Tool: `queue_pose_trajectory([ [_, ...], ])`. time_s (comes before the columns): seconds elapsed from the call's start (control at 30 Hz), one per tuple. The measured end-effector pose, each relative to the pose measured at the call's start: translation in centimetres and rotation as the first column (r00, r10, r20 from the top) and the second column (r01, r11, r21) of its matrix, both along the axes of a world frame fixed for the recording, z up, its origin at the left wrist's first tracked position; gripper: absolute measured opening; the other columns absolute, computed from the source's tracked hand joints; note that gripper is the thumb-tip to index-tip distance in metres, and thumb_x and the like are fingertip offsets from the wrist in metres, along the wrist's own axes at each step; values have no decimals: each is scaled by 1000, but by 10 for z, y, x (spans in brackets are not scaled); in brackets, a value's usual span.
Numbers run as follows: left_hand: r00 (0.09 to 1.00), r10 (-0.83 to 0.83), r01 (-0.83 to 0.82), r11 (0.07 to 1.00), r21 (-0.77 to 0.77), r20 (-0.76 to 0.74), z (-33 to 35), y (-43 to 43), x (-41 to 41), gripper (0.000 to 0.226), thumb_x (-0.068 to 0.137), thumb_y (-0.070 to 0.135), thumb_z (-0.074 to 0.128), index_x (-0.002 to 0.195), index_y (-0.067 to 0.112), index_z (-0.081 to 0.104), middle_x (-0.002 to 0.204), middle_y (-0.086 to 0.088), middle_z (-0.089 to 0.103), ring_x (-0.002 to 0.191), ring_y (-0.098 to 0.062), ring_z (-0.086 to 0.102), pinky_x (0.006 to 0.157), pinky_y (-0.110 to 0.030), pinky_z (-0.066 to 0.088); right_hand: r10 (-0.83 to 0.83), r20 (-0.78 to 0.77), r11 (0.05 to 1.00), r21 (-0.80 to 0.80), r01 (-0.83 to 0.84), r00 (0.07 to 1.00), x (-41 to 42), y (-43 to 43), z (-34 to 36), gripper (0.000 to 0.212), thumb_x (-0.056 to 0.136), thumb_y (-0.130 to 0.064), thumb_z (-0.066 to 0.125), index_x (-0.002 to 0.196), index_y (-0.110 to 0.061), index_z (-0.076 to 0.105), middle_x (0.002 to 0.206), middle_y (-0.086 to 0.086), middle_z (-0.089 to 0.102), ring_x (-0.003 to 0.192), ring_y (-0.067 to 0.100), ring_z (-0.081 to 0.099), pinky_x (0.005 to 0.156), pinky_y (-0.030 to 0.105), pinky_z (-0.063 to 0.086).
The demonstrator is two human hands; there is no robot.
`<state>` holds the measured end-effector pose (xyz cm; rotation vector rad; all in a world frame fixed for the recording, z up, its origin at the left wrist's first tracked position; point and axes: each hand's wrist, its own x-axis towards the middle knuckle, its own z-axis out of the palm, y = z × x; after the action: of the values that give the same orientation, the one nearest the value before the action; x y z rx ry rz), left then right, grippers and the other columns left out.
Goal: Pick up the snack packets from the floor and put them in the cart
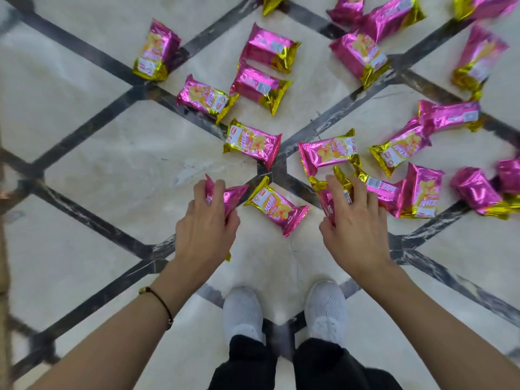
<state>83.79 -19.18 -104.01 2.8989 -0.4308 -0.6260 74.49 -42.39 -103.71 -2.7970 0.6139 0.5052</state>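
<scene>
Pink packet [234,196], long axis slanting away rightward, gripped by left hand [206,229]; right hand [356,229] clutches second packet [326,201].

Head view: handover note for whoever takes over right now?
Hands: the left hand grips the left packet; the right hand grips the right packet.
Things: the middle packet lies loose on the floor between the hands; other packets lie scattered ahead and to the right.
Done: nothing visibly loaded; the cart is not in view.
Left: take both held packets to the cart, then collect the rest.
</scene>
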Motion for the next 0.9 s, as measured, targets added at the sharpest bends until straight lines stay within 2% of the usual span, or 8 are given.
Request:
queue_pose_trajectory([
  [0.17, 1000, 4, -4, 1000, -17, 9, 127, -11, 8, 48, 92, 35, 60, 134, 19, 42, 137, -14, 42, 91, -37, 62, 54, -40, 51, -52, 76, 999, 17, 50, 996, 17, 7, 130, 77, 78, -24, 67, 148, -23, 37, 149, 15, 37, 116, 42, 46, 83, 54, 48],
  [0.27, 999, 18, -18, 1000, 4, 40, 216, -19, 20, 48, 91, 36, 59, 133, 19, 43, 137, -13, 41, 92, -35, 62, 55, -37, 44, -46, 110, 999, 19, 44, 993, 30, 3, 215, 77, 79, -27, 68, 148, -23, 35, 144, 15, 42, 120, 42, 44, 85, 55, 48],
  [0.43, 996, 61, -61, 998, 0, 68, 369, -36, 30, 46, 93, 38, 55, 132, 22, 37, 133, -8, 38, 96, -30, 59, 59, -35, 40, -80, 163, 997, -3, 81, 983, 51, -5, 362, 77, 80, -29, 69, 148, -20, 35, 140, 17, 43, 115, 43, 47, 86, 55, 46],
  [0.57, 991, 90, -87, 996, -32, 99, 487, -47, 43, 48, 90, 35, 57, 131, 18, 40, 128, -11, 40, 98, -36, 60, 61, -39, 42, -92, 232, 995, -12, 97, 968, 64, -3, 488, 75, 84, -32, 64, 150, -22, 31, 145, 18, 41, 120, 42, 47, 86, 56, 48],
  [0.73, 975, 63, -43, 994, -98, 211, 625, -52, 47, 47, 88, 30, 59, 128, 13, 43, 125, -15, 43, 96, -41, 58, 60, -39, 37, -91, 325, 995, -12, 100, 941, 66, -4, 633, 72, 83, -32, 62, 148, -21, 34, 142, 17, 45, 115, 43, 49, 83, 54, 49],
  [0.83, 953, 80, -36, 987, -154, 293, 698, -48, 53, 44, 88, 30, 58, 125, 13, 42, 124, -15, 43, 94, -40, 57, 60, -43, 45, -93, 412, 995, 0, 102, 906, 58, -10, 703, 70, 85, -35, 62, 147, -21, 33, 141, 16, 45, 114, 42, 49, 82, 53, 49],
  [0.9, 933, 121, -61, 981, -182, 339, 738, -46, 60, 45, 87, 29, 58, 125, 12, 42, 125, -15, 43, 95, -42, 57, 61, -43, 45, -98, 462, 992, -24, 123, 881, 54, -19, 740, 69, 84, -34, 62, 146, -21, 33, 138, 16, 45, 112, 42, 48, 79, 52, 49],
])
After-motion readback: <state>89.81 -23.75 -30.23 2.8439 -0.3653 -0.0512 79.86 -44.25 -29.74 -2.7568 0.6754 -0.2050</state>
